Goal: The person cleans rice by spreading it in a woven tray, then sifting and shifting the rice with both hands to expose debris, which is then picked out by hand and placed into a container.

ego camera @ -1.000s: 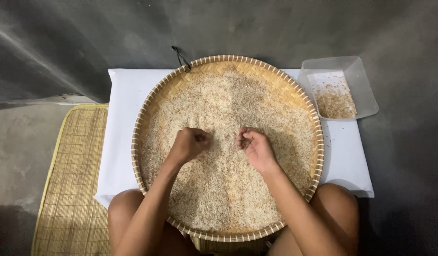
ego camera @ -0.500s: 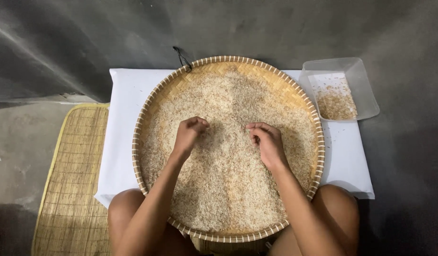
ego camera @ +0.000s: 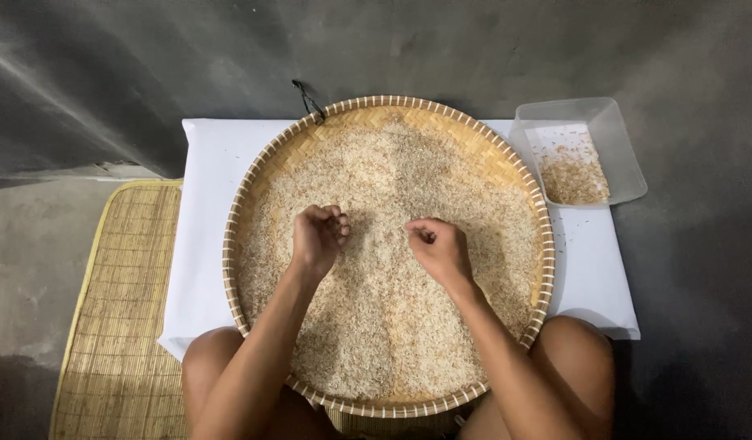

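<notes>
A wide round woven tray (ego camera: 247,191) rests across my knees, covered with a layer of pale rice grains (ego camera: 392,326). Both my hands hover over the middle of the rice. My left hand (ego camera: 317,236) is curled into a loose fist, knuckles up, fingertips tucked under. My right hand (ego camera: 437,248) has its fingertips pinched together just above the grains. I cannot tell whether either hand holds any grains.
A clear plastic tub (ego camera: 612,130) with a small heap of brownish husks stands at the back right on a white cloth (ego camera: 205,204). A woven straw mat (ego camera: 115,310) lies on the grey concrete floor to the left. A black cord (ego camera: 307,96) hangs off the tray's far rim.
Half a second ago both hands lay flatter with fingers spread on the rice; now the fingers have curled in and the hands have drawn slightly toward me.
</notes>
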